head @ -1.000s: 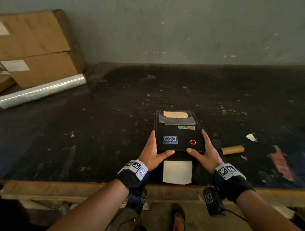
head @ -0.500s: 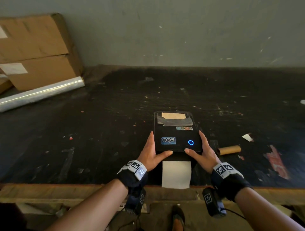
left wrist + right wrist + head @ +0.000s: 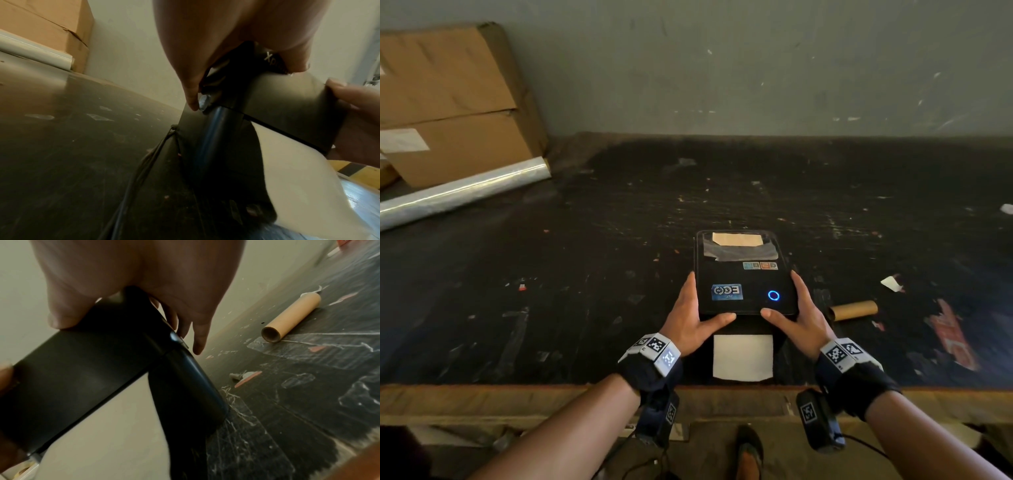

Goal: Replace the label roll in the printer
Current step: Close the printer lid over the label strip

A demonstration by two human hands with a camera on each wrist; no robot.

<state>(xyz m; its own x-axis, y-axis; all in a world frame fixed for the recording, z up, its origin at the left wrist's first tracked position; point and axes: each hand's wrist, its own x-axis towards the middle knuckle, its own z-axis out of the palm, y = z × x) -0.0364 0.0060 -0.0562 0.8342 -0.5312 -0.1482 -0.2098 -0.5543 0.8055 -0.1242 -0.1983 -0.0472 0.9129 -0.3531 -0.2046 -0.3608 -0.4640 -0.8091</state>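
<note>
A black label printer (image 3: 744, 274) stands near the front of the dark table (image 3: 585, 274), its lid down and a blue ring light (image 3: 773, 295) glowing on top. A white label strip (image 3: 743, 356) sticks out of its front slot. My left hand (image 3: 700, 308) grips the lid's left front corner, thumb on top and fingers down the side. My right hand (image 3: 792, 306) grips the right front corner the same way. In the left wrist view a fingertip (image 3: 192, 104) lies beside a grey side latch (image 3: 204, 102). An empty cardboard core (image 3: 854, 310) lies right of the printer.
Stacked cardboard boxes (image 3: 448, 102) and a roll of clear film (image 3: 462, 192) sit at the back left against the wall. Paper scraps (image 3: 890, 282) and a red scrap (image 3: 952, 332) litter the right side. The table's wooden front edge (image 3: 517, 401) runs just below my wrists.
The ring light on the lid went from red to blue. Both hands have kept their hold on the lid's front corners.
</note>
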